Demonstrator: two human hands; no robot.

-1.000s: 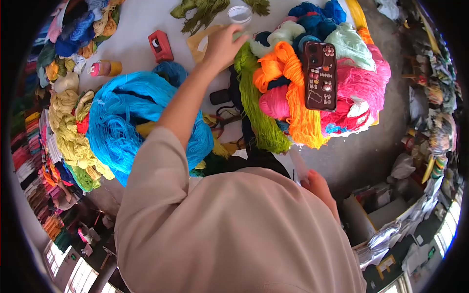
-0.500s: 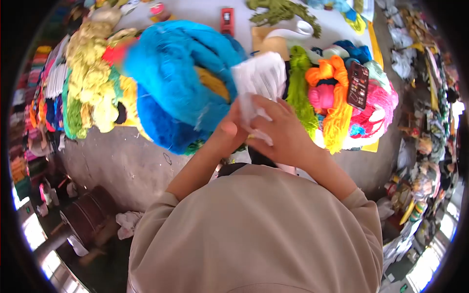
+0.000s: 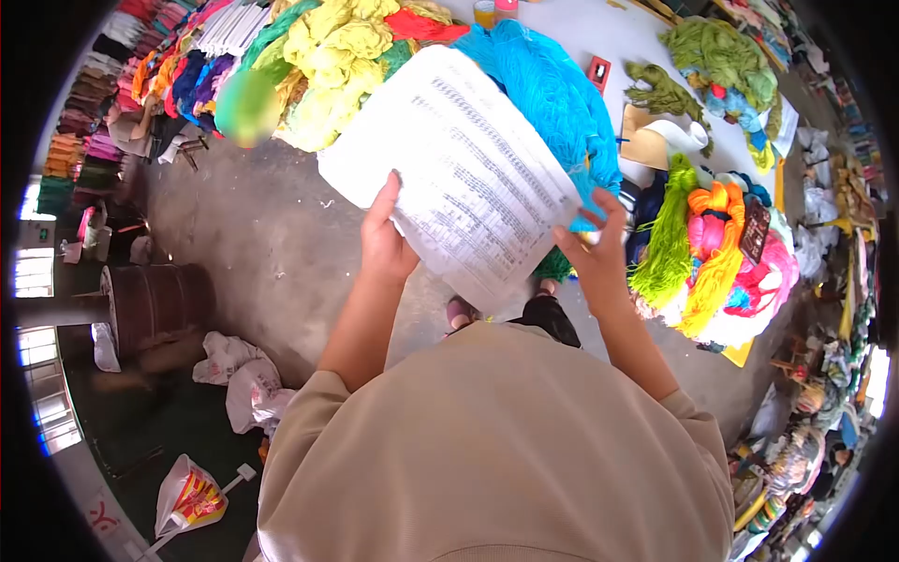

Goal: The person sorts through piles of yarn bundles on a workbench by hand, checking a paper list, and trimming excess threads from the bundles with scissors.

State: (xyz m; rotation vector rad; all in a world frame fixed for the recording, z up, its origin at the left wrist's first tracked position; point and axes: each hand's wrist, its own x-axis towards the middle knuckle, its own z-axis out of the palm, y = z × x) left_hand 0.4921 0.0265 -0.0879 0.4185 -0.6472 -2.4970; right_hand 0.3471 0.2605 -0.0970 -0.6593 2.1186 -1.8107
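Observation:
A white printed sheet of paper is spread out in front of me, tilted, with rows of small dark text too small to read. My left hand grips its near left edge, thumb lying on top. At the right corner, the fingers of my right hand are closed on the paper. Behind the sheet lies a big bundle of bright blue yarn, partly covered by it. Lime green yarn and orange yarn lie right of my right hand. A dark patterned phone rests on the yarn there.
Yellow yarn is heaped at the table's left end. On the white table sit a small red object and olive yarn. A rusty drum and white plastic bags are on the floor at left. A person is far left.
The paper, bunched between my hands before, is now opened out wide. My hands have moved apart, and the view has turned left.

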